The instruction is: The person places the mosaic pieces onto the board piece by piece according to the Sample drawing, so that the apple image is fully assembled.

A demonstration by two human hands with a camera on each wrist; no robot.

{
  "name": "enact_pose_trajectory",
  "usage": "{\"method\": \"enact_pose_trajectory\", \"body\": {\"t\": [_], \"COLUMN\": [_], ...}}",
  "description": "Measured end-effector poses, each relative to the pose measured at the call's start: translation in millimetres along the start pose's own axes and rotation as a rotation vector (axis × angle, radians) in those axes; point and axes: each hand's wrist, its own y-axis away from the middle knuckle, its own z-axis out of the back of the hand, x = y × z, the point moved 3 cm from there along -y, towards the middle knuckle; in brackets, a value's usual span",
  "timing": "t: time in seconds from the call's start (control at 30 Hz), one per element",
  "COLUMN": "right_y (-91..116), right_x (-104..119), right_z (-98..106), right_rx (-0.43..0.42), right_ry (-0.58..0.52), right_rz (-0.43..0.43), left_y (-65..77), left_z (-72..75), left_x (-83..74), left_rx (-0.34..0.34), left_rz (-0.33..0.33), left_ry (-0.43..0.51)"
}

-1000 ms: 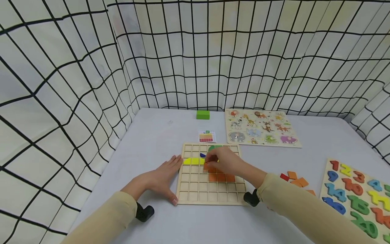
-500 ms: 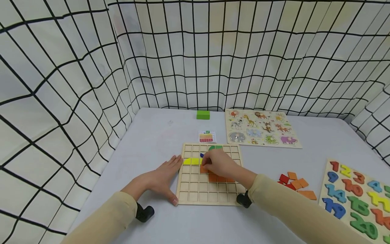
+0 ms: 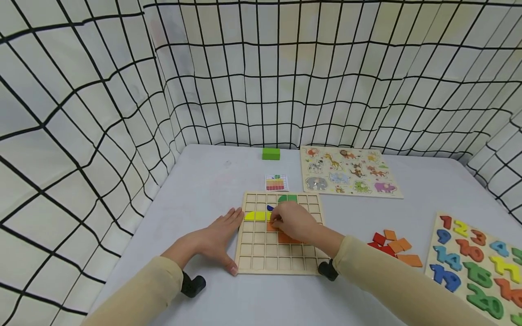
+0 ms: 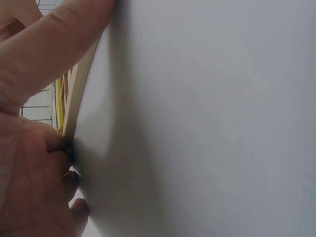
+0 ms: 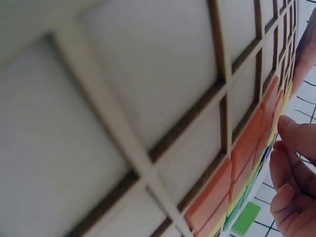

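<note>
A square wooden grid board (image 3: 253,262) lies flat on the table. It holds yellow pieces (image 3: 254,216), a green piece (image 3: 287,198), a small blue piece (image 3: 270,208) and several orange tiles (image 3: 289,237). My left hand (image 3: 216,237) rests spread along the board's left edge, thumb at the near corner and fingertips at the side. My right hand (image 3: 295,222) is over the board's middle. Its thumb and fingers pinch at a square orange tile (image 3: 271,227) just below the yellow row; the fingers partly cover that tile. The right wrist view shows the thumb and fingertips (image 5: 286,123) close together.
Loose red tiles (image 3: 379,238) and orange tiles (image 3: 409,260) lie right of the board. A number puzzle (image 3: 466,228) is farther right. Behind stand a pattern card (image 3: 276,183), a green block (image 3: 271,154) and an animal puzzle (image 3: 350,172). Black netting (image 3: 261,74) surrounds the table.
My right hand has shifted slightly left with the orange tile, which now lies under the yellow row. Its forearm moved left, revealing more loose tiles. My left hand has stayed put.
</note>
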Motion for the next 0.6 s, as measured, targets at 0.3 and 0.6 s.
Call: {"method": "enact_pose_trajectory", "body": {"t": [0.3,0.6], "right_y": [35,115], "right_x": [-62,-161], "right_z": [47,94], "right_rx": [0.039,0.184], "right_ry": [0.050,0.039], "right_rz": [-0.058,-0.175], "left_y": [-2.7,-3.9], "left_z": [-1.4,-3.5], "left_x": [-1.2,0.7], "left_rx": [0.002,0.000], "left_rz": [0.008,0.021], "left_ry": [-0.007,-0.031]}}
